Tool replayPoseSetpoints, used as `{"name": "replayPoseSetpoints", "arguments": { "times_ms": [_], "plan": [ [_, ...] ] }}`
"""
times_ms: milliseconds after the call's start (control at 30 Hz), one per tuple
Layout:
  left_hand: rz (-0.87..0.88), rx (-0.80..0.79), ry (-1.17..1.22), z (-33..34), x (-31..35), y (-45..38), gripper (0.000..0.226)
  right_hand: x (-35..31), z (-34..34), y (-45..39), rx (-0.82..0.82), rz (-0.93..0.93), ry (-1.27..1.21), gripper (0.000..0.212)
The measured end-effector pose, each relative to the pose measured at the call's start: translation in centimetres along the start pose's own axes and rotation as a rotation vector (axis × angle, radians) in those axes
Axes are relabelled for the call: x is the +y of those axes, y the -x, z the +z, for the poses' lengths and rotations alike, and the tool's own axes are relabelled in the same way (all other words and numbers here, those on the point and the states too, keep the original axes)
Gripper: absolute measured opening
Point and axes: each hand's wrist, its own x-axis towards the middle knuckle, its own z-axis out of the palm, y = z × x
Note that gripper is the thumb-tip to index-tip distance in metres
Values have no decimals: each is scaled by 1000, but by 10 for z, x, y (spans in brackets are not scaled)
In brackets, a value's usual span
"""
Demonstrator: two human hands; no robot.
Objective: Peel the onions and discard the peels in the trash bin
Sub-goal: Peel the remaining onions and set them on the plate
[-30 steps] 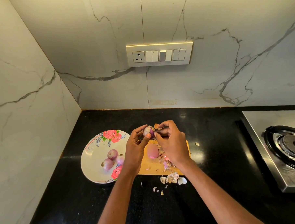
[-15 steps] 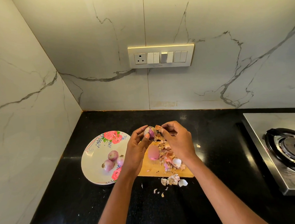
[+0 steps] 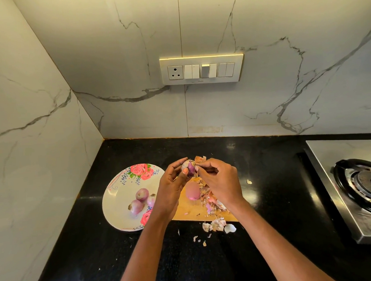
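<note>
My left hand [image 3: 171, 187] holds a small purple onion [image 3: 189, 166] above the wooden cutting board [image 3: 191, 212]. My right hand [image 3: 221, 181] pinches a strip of dry peel [image 3: 200, 159] at the onion's top. A peeled pink onion [image 3: 192, 192] lies on the board beside a heap of peels [image 3: 210, 201]. Three unpeeled onions [image 3: 141, 200] sit on the floral plate [image 3: 119, 198] to the left. More peel scraps [image 3: 218, 225] lie on the black counter in front of the board. No trash bin is in view.
A steel gas stove [image 3: 356, 188] with a black burner stands at the right. A switch panel [image 3: 201, 69] is on the marble back wall. A marble side wall closes the left. One peel scrap [image 3: 249, 181] lies right of the board.
My right hand has shifted a little and now pulls a peel strip up off the onion's top. The left hand keeps the onion in about the same place.
</note>
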Motion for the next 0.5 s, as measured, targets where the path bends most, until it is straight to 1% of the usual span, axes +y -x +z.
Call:
{"name": "replayPoseSetpoints", "arguments": {
  "times_ms": [67, 167, 200, 267, 400, 500],
  "plan": [
    [-4, -6, 5, 0, 0, 1, 48, 1, 1, 1, 21, 0, 11, 35],
    [3, -3, 5, 2, 1, 2, 48, 4, 1, -2, 49, 37, 41, 15],
    [5, 0, 6, 2, 0, 2, 47, 4, 0, -3, 43, 43, 51, 11],
    [-1, 14, 23, 1, 0, 1, 45, 2, -1, -5, 14, 42, 49, 12],
    [17, 25, 7, -1, 3, -4, 51, -8, 0, -4, -34, 25, -46, 25],
    [30, 12, -14, 1, 4, -3, 57, -4, 1, -2, 0, 19, -40, 20]
  ]
}}
